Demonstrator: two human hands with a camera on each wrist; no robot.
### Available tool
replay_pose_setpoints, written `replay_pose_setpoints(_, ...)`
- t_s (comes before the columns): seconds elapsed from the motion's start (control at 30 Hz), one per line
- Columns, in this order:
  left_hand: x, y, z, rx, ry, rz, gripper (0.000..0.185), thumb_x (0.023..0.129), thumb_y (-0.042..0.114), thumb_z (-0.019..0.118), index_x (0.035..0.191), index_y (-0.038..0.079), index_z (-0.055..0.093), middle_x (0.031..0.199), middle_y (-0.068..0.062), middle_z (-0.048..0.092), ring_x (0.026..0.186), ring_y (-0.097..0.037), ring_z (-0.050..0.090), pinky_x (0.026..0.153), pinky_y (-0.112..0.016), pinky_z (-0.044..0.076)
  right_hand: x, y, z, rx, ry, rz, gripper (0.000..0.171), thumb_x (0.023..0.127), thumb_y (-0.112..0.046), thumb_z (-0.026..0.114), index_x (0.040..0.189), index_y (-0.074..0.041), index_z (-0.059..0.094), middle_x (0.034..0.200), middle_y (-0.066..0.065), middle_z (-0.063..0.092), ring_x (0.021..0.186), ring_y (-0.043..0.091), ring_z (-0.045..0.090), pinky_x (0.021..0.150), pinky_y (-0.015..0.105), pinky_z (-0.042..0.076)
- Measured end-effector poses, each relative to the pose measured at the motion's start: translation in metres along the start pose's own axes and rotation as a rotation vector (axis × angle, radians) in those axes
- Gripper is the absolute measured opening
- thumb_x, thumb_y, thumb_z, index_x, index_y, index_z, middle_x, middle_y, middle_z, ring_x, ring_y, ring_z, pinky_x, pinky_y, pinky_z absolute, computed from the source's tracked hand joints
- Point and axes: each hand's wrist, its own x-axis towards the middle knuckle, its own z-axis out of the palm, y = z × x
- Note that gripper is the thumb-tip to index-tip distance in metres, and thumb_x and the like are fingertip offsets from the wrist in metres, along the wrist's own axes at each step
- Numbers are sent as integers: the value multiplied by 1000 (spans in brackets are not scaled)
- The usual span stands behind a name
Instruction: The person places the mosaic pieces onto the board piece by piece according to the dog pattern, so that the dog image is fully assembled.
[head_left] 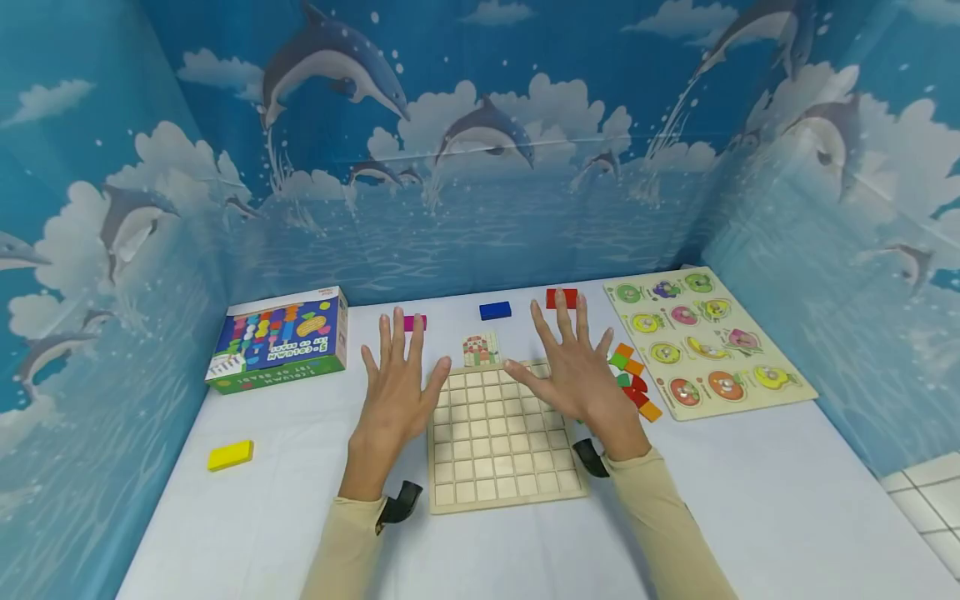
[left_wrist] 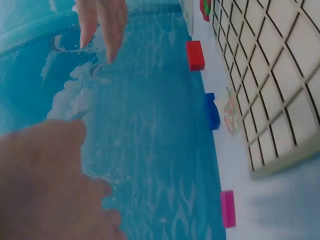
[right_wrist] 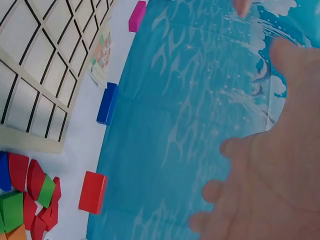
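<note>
My left hand is held up with fingers spread, over the left edge of a wooden grid board with square cells. On the other side, my right hand spreads its fingers above the board's upper right corner, holding nothing. A small picture card lies at the board's far edge. Partly behind the right hand, a pile of coloured pieces in red, green, orange and blue lies beside the board. Beyond the hands are a pink block, a blue block and a red block.
A yellow block lies on the left of the white tablecloth. Behind it stands a bead game box. At the right lies a wooden fruit puzzle board. A dolphin-print curtain surrounds the back and sides.
</note>
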Motion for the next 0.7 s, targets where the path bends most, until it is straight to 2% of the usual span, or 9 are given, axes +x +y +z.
replay_pose_setpoints(0.03, -1, -3, 0, 2, -15, 3, 84, 112, 57, 43, 174, 9, 12, 181, -12, -13, 166, -36, -15, 128, -75, -6, -1, 2, -2, 23, -10, -14, 104, 100, -72, 58, 175, -25, 3, 180, 13, -16, 164, 44, -19, 119, 87, 0)
replay_pose_setpoints(0.1, -5, -10, 1, -1, -43, 16, 88, 111, 55, 50, 174, 9, 9, 181, -10, -13, 167, -36, -14, 129, -74, -4, -2, 7, -5, 69, -24, -42, 106, 100, -65, 66, 175, -26, 3, 181, 13, -12, 166, 45, -8, 123, 81, 18)
replay_pose_setpoints(0.17, -9, -18, 3, -14, -83, 26, 93, 109, 53, 57, 174, 9, 6, 181, -8, -14, 167, -33, -14, 131, -71, -3, -4, 16, -8, 117, -19, -82, 105, 100, -53, 75, 175, -21, 10, 182, 16, -3, 165, 48, 8, 121, 75, 33)
replay_pose_setpoints(0.23, -13, -26, 6, -38, -132, 35, 98, 107, 51, 63, 174, 9, 5, 182, -7, -12, 167, -32, -13, 132, -69, -1, -6, 28, -11, 143, -8, -111, 100, 99, -43, 80, 174, -14, 20, 181, 18, 8, 162, 49, 21, 118, 69, 42)
replay_pose_setpoints(0.27, -14, -31, 8, -54, -158, 38, 101, 106, 50, 66, 174, 10, 4, 182, -6, -11, 167, -32, -13, 132, -68, 0, -7, 36, -13, 150, -5, -119, 97, 98, -38, 82, 172, -11, 26, 180, 18, 14, 161, 49, 26, 117, 68, 44)
replay_pose_setpoints(0.33, -18, -39, 12, -91, -220, 36, 106, 103, 48, 72, 174, 10, 3, 182, -6, -9, 167, -30, -14, 133, -66, 0, -10, 52, -15, 164, 1, -132, 87, 98, -30, 82, 168, -5, 36, 176, 21, 27, 157, 49, 33, 119, 68, 42)
replay_pose_setpoints(0.4, -21, -47, 17, -145, -275, 37, 112, 99, 45, 78, 174, 10, 2, 182, -7, -7, 167, -30, -14, 133, -65, 0, -13, 70, -17, 172, 3, -126, 78, 99, -28, 82, 163, -4, 46, 171, 21, 39, 155, 47, 38, 119, 68, 42)
replay_pose_setpoints(0.57, -28, -64, 31, -284, -383, 30, 124, 89, 40, 90, 174, 11, 4, 183, -7, -5, 167, -29, -15, 133, -64, -4, -20, 105, -13, 227, 29, -142, 52, 98, -20, 82, 144, -2, 66, 144, 22, 65, 128, 44, 62, 102, 64, 58)
replay_pose_setpoints(0.7, -33, -72, 40, -329, -425, 35, 130, 81, 39, 96, 174, 9, 11, 182, -8, 1, 167, -33, -12, 131, -66, -10, -15, 120, -2, 277, 13, -193, 35, 96, -8, 83, 130, -1, 76, 122, 17, 74, 109, 36, 69, 91, 54, 64)
